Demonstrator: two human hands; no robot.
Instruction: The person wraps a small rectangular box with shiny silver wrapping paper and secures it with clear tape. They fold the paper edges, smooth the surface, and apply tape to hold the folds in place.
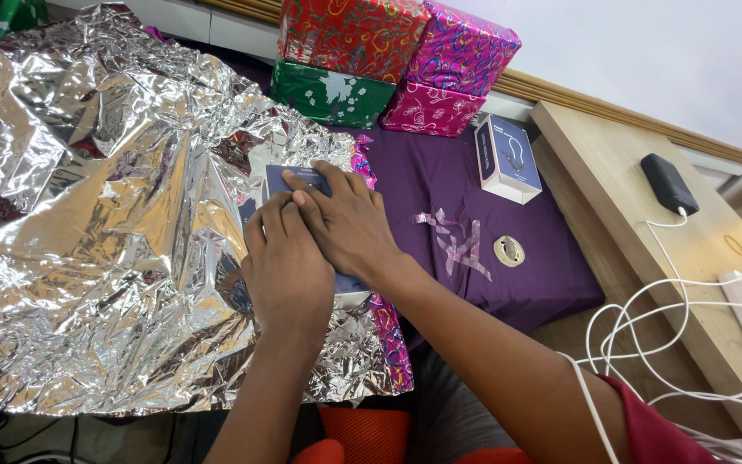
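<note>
Both hands flat on blue box

My silver foil sheet shows a pink patterned underside; the box under my palms is navy. Behind, red, green, magenta swirl-patterned parcels on purple cloth.

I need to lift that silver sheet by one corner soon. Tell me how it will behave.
The silver foil sheet is creased all over, so it probably flops and holds no shape. It looks thin, so likely very light and perhaps easy to tear. The left hand and right hand press a dark blue box onto it, so it may drag.
</note>
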